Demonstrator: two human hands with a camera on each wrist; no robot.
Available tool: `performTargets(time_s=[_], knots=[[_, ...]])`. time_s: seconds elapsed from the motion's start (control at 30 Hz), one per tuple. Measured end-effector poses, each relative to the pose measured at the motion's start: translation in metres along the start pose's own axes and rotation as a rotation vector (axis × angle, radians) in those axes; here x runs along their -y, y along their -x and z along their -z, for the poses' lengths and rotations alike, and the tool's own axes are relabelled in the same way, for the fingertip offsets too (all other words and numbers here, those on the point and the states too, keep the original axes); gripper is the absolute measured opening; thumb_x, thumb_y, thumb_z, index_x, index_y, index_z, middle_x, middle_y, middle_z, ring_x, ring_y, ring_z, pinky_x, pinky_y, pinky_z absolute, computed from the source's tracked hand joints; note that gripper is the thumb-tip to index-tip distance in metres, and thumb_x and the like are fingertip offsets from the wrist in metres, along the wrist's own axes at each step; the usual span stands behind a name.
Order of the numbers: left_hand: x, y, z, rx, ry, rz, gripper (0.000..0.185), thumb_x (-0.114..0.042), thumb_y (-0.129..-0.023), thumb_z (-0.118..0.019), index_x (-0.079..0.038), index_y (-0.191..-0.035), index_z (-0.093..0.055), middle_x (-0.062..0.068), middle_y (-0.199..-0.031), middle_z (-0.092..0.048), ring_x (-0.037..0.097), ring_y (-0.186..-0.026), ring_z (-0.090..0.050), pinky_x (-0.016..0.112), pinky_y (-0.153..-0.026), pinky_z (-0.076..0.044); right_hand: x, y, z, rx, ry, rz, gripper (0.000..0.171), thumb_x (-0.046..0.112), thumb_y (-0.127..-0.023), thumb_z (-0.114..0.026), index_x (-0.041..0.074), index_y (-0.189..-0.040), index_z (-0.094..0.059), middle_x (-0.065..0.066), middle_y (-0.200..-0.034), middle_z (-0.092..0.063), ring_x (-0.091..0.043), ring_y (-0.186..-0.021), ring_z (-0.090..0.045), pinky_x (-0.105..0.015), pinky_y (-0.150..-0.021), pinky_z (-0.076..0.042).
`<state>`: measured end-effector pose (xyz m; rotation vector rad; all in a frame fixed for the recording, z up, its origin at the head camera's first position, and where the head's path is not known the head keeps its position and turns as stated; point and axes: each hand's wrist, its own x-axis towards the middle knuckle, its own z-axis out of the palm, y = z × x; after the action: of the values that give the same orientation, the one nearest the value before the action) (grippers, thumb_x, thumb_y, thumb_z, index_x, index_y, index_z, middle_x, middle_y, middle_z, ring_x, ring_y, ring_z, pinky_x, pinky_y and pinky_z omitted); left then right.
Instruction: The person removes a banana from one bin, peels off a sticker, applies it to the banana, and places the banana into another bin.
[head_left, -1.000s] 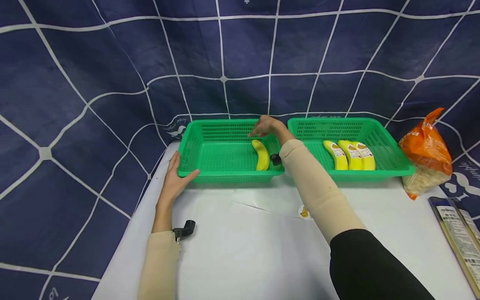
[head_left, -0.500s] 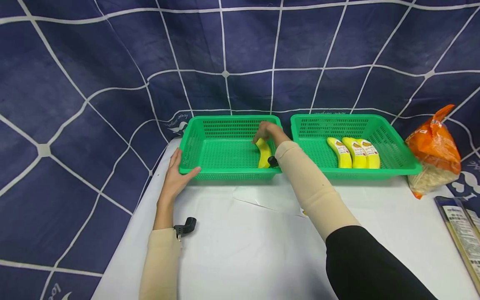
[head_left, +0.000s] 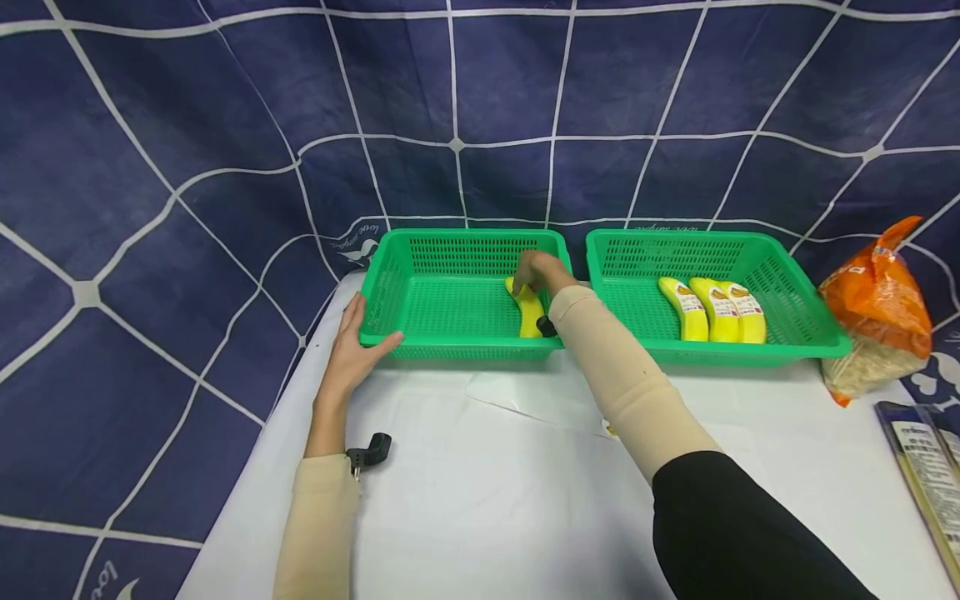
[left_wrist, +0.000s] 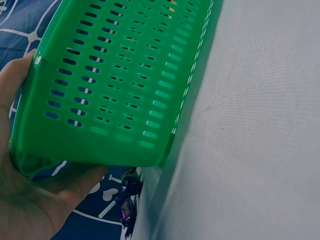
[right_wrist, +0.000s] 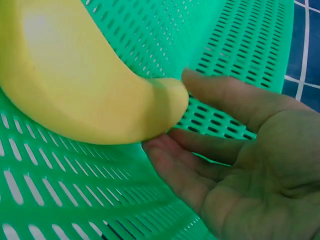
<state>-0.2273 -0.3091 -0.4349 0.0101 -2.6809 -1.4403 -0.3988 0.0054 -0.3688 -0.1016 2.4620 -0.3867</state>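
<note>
Looking down from the head view, the left hand (head_left: 352, 354) clasps the near left corner of the left green basket (head_left: 420, 342), fingers along the outside wall and thumb along its front wall. The right hand (head_left: 542, 271) reaches into that basket and touches the far end of a single banana (head_left: 529, 310) lying near the basket's right wall. Both baskets stand along the far edge of the desk (head_left: 480, 500); the right green basket (head_left: 757, 354) holds three labelled bananas (head_left: 712, 310) side by side. An orange bag (head_left: 873, 304) sits at the far right corner.

From the left wrist, the palm and thumb (left_wrist: 30, 200) cup the basket's corner (left_wrist: 115, 90), loosely curled round it.

From the right wrist, the fingers (right_wrist: 200, 170) are half open, their tips touching the banana's rounded end (right_wrist: 90, 100) without wrapping it; it rests on the slotted floor.

The banana looks light, smooth-skinned and easily bruised, so a gentle hold round its middle would probably suit best.
</note>
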Motion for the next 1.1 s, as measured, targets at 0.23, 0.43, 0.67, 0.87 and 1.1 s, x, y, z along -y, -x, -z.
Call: performTargets(time_s=[0.23,0.43,0.67,0.87,1.1], knots=[[0.0,0.0,0.002,-0.001,0.005,-0.006,0.103,-0.046,-0.084,-0.073,-0.017,-0.158,-0.007,-0.004,-0.166,-0.002,0.026,-0.153,-0.002,0.058,-0.121,-0.011,0.0,-0.005,-0.004,0.011,0.117,-0.025,0.046,0.024,-0.089,-0.071,0.0,-0.126,-0.057,-0.016,-0.119,-0.063,-0.023,-0.1,-0.061,-0.033,-0.092,-0.054],[0.0,0.0,0.002,-0.002,0.008,-0.004,0.103,-0.047,-0.083,-0.073,-0.019,-0.158,-0.007,-0.007,-0.166,-0.001,0.025,-0.153,-0.001,0.059,-0.121,-0.011,-0.001,-0.006,-0.007,0.002,0.082,-0.024,0.044,0.023,-0.089,-0.071,-0.001,-0.124,-0.06,-0.015,-0.119,-0.064,-0.021,-0.097,-0.06,-0.03,-0.087,-0.054],[0.001,-0.001,0.001,0.013,0.01,0.0,0.102,-0.045,-0.085,-0.072,-0.02,-0.158,-0.005,-0.008,-0.166,0.001,0.026,-0.154,0.0,0.059,-0.121,-0.01,-0.003,-0.003,-0.01,-0.005,0.064,-0.03,0.047,0.031,-0.089,-0.071,-0.001,-0.121,-0.059,-0.017,-0.115,-0.068,-0.023,-0.1,-0.066,-0.03,-0.088,-0.055],[0.001,-0.001,0.002,0.018,0.005,-0.006,0.101,-0.045,-0.085,-0.071,-0.021,-0.158,-0.005,-0.008,-0.166,0.001,0.026,-0.154,0.001,0.06,-0.121,-0.01,-0.004,-0.001,-0.012,-0.076,0.037,-0.021,0.044,0.03,-0.085,-0.076,0.0,-0.114,-0.062,-0.014,-0.103,-0.069,-0.02,-0.087,-0.069,-0.026,-0.077,-0.057],[0.001,-0.001,0.002,0.01,0.004,-0.006,0.102,-0.045,-0.084,-0.072,-0.02,-0.158,-0.006,-0.008,-0.166,0.0,0.025,-0.154,0.0,0.058,-0.121,-0.011,0.0,0.001,-0.013,-0.149,-0.104,-0.018,0.052,0.019,-0.08,-0.08,0.002,-0.119,-0.052,-0.016,-0.107,-0.063,-0.021,-0.077,-0.068,-0.03,-0.076,-0.06]])
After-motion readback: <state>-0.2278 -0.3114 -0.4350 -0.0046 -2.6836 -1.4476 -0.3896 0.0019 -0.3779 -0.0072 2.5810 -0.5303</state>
